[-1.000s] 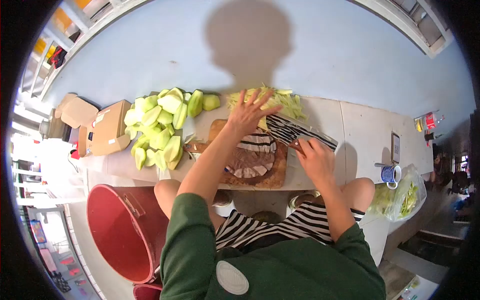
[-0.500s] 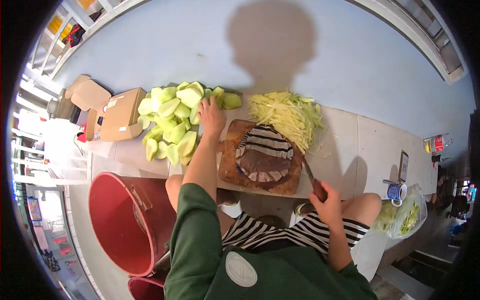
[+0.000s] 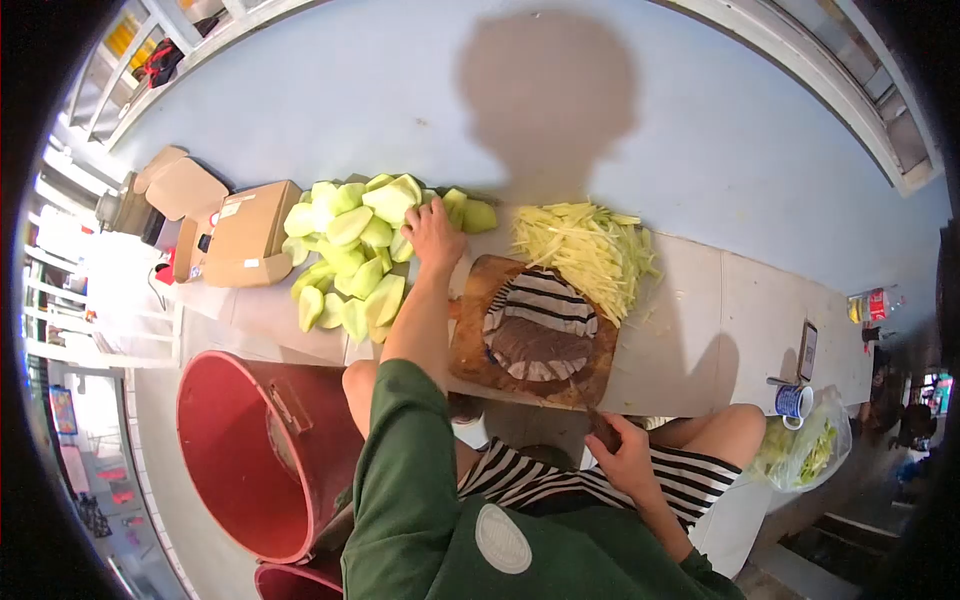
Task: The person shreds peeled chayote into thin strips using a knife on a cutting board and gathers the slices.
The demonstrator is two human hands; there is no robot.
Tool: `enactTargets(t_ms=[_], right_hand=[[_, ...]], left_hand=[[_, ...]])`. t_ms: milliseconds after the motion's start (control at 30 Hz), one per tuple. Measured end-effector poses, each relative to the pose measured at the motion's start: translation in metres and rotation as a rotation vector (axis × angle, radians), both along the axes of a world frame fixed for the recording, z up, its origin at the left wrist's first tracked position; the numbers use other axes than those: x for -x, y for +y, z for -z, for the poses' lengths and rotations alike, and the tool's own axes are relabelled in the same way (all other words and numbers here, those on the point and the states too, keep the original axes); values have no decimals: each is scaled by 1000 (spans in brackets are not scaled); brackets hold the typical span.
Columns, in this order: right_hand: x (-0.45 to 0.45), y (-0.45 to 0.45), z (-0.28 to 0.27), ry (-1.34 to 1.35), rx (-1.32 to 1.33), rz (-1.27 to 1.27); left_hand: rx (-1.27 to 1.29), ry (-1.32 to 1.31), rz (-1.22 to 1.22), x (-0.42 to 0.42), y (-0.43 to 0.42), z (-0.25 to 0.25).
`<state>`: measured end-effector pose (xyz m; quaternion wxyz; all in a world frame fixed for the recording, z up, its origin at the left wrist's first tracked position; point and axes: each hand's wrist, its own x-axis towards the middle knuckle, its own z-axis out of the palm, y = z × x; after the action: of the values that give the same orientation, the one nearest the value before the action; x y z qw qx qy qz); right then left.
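Note:
My left hand (image 3: 436,238) is at the right side of a heap of peeled, pale green mango pieces (image 3: 348,226), its fingers bent round one piece (image 3: 401,246) that they partly cover. In my right hand (image 3: 626,458) is the handle of a knife (image 3: 603,430), low by the table's front edge; its thin blade points up toward the board and is hard to make out. Between the hands lies a wooden chopping board (image 3: 470,358) with a striped and brown cloth (image 3: 541,345) on it. Behind the board is a mound of shredded mango (image 3: 582,248).
An opened cardboard box (image 3: 250,235) stands left of the heap. Below it is a large red bucket (image 3: 240,455), with a second red rim (image 3: 290,582) beneath. On the right are a phone (image 3: 807,350), a blue mug (image 3: 790,402), a plastic bag (image 3: 815,450) and a bottle (image 3: 875,306).
My right hand has brought the knife down and left, from beside the shreds to the board's front edge. My left hand stays at the heap, its fingers shifted slightly. The view has tilted a little.

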<state>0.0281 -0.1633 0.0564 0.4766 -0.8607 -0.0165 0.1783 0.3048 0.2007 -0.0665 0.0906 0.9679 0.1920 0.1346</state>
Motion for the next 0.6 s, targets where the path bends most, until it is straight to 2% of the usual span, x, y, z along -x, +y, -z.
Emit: enactTargets(t_ms=[67,133,167,233,267,333,467,600], right_hand=[[-3,3,-3,-21,15,-5],[-4,3,-2,-11,-10,1],[-3,3,0,-11,-10,5],[-1,6,5,-8,-29,17],[0,8,7,-13,-32,11],[3,9,10,-108,-24,-29],[12,8,3,-67,-47,-40],[25,5,1,-13,-17,14]], left_hand=[[68,-22,2,6,-7,-14],[185,-159,78,13,-12,-22],[186,-159,81,13,-11,-16],[261,-104,237,16,-7,-12],[118,-74,260,24,-6,-9],[57,-41,249,27,-3,3],[-143,-40,241,34,-9,12],[-141,56,167,30,-17,16]])
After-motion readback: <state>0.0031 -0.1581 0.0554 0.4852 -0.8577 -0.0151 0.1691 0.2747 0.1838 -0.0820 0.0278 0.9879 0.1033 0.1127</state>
